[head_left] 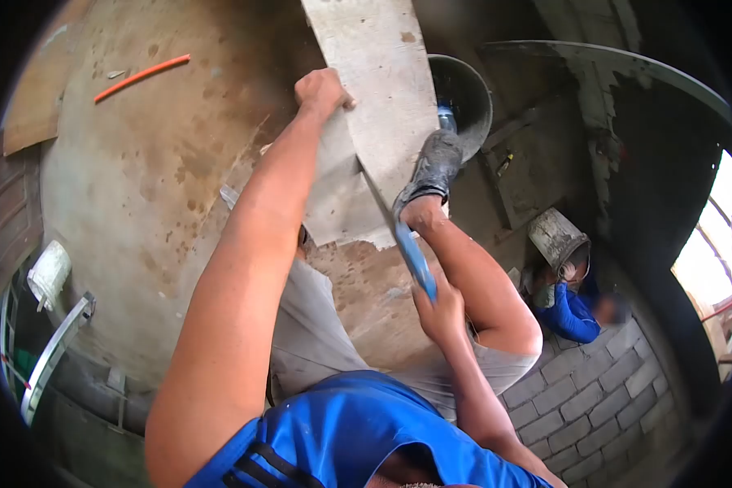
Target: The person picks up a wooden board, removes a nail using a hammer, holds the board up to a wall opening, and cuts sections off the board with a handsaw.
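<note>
A pale wooden board (pixel 382 89) runs from the top of the view down toward my legs. My left hand (pixel 324 93) is closed on the board's left edge, its fingers wrapped over it. My right hand (pixel 439 309) grips the blue handle of a handsaw (pixel 415 259), whose narrow blade reaches up and left to the board. A dark shoe (pixel 435 167) on my foot presses on the board's right side, near the blade.
An orange tube (pixel 142 77) lies on the stained surface at upper left. A dark bucket (pixel 472 106) stands behind the shoe. Lower right, a person in blue (pixel 573 315) holds a whitish bucket (pixel 557 236) beside a block wall (pixel 586 398). A ladder (pixel 53 358) is far left.
</note>
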`<state>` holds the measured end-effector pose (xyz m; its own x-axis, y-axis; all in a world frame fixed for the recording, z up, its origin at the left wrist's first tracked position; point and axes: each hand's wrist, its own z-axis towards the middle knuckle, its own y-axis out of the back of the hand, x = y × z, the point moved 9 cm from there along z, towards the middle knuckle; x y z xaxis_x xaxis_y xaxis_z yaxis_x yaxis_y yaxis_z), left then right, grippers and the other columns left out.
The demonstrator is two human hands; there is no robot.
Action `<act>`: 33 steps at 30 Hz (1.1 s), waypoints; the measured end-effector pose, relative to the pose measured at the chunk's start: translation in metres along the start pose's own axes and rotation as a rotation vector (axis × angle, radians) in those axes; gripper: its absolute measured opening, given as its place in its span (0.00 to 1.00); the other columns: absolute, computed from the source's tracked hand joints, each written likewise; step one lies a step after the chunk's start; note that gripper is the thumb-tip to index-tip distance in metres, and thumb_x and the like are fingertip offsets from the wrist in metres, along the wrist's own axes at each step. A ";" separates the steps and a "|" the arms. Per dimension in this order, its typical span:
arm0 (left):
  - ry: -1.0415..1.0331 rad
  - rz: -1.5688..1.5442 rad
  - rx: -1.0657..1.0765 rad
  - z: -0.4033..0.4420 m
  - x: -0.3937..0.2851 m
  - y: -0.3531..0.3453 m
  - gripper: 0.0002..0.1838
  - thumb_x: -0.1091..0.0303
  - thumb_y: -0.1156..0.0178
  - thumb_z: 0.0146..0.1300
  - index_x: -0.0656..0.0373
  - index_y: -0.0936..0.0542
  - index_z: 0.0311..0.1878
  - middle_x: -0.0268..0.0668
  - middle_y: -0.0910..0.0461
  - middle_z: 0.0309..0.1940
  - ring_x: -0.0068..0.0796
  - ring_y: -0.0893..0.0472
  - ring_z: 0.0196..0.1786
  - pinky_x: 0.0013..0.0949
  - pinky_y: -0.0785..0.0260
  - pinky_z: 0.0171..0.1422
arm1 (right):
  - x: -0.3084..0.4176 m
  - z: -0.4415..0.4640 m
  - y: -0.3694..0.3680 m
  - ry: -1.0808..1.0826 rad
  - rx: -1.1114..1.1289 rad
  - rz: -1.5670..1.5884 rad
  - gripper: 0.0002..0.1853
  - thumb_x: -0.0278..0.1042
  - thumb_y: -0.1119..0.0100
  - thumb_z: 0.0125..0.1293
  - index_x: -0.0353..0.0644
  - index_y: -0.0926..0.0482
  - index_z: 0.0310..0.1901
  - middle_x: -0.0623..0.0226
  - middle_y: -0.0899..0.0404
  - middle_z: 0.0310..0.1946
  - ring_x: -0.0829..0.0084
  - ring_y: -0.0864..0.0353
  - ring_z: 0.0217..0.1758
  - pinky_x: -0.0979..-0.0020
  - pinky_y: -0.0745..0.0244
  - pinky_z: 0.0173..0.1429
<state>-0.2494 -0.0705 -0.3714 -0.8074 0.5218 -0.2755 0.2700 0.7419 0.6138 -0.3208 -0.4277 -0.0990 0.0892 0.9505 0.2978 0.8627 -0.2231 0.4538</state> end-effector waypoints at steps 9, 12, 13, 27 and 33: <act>0.018 0.074 -0.232 0.007 0.000 0.000 0.22 0.52 0.23 0.45 0.56 0.11 0.40 0.45 0.11 0.40 0.45 0.12 0.47 0.46 0.20 0.48 | -0.026 0.147 -0.071 0.102 -0.054 -0.119 0.22 0.38 0.41 0.66 0.46 0.22 0.61 0.42 0.15 0.39 0.42 0.16 0.46 0.48 0.21 0.52; -0.180 0.121 -0.197 -0.012 -0.016 -0.016 0.16 0.56 0.28 0.50 0.57 0.10 0.38 0.43 0.11 0.37 0.45 0.12 0.45 0.49 0.22 0.45 | -0.027 0.134 -0.055 0.121 -0.103 -0.041 0.21 0.40 0.41 0.66 0.47 0.21 0.60 0.42 0.15 0.38 0.41 0.15 0.46 0.47 0.21 0.54; -0.203 0.110 -0.212 -0.008 -0.029 -0.011 0.16 0.56 0.28 0.50 0.57 0.10 0.38 0.43 0.11 0.37 0.45 0.12 0.45 0.49 0.22 0.45 | -0.017 0.143 -0.048 0.123 -0.131 -0.045 0.21 0.40 0.41 0.66 0.47 0.21 0.60 0.42 0.15 0.38 0.41 0.15 0.46 0.47 0.21 0.54; -0.643 0.746 0.002 -0.027 -0.080 -0.086 0.27 0.39 0.24 0.45 0.57 0.09 0.31 0.43 0.12 0.31 0.39 0.11 0.36 0.39 0.22 0.48 | 0.009 0.128 -0.065 -0.057 -0.062 -0.001 0.15 0.30 0.45 0.65 0.34 0.26 0.51 0.41 0.15 0.35 0.41 0.14 0.41 0.44 0.20 0.50; -0.554 0.660 -0.053 -0.047 -0.071 -0.087 0.31 0.35 0.23 0.40 0.58 0.10 0.30 0.43 0.12 0.32 0.38 0.13 0.40 0.45 0.34 0.66 | -0.017 0.144 -0.074 0.046 -0.013 0.049 0.21 0.36 0.41 0.65 0.46 0.23 0.60 0.44 0.15 0.40 0.42 0.15 0.46 0.45 0.21 0.52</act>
<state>-0.2397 -0.1917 -0.3704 -0.1182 0.9796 -0.1628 0.5578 0.2011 0.8053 -0.3146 -0.3962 -0.2592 0.1085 0.9275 0.3579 0.8513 -0.2725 0.4482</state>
